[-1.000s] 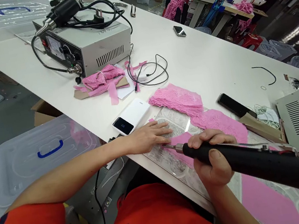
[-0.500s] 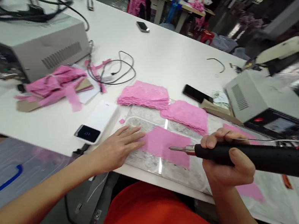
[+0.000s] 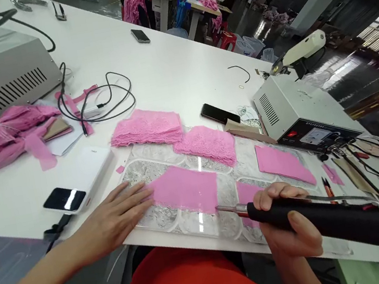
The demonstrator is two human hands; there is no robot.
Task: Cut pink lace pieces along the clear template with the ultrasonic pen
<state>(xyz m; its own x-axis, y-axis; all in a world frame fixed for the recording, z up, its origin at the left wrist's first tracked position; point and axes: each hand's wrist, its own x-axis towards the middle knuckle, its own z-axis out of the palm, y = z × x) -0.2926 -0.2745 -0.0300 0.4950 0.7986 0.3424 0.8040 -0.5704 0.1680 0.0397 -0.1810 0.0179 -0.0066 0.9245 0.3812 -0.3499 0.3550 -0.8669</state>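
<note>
My left hand [image 3: 117,218] lies flat, fingers stretched, with its fingertips on the left end of a pink fabric piece [image 3: 186,189]. That piece rests on a clear, marble-patterned mat [image 3: 162,152]. My right hand [image 3: 288,222] is wrapped round a thick black handheld tool [image 3: 329,217] with a slim metal tip. The tip reaches the lower right corner of the fabric; whether it presses down I cannot tell. Behind the piece lie two piles of pink lace-edged fabric, a left pile [image 3: 146,127] and a right pile [image 3: 207,146]. Another pink piece [image 3: 246,195] is partly behind my right hand.
A grey control box [image 3: 301,112] stands at the right, a second grey box [image 3: 5,76] at the left. A white power bank [image 3: 88,172] and a phone-like device [image 3: 64,199] lie left of the mat. A black phone [image 3: 219,113] and looped cables [image 3: 109,100] are farther back.
The view has shifted, so the table things appear farther left. The tool tip has gone from over the fabric's middle to its lower right corner. My left hand stays on the fabric's left end.
</note>
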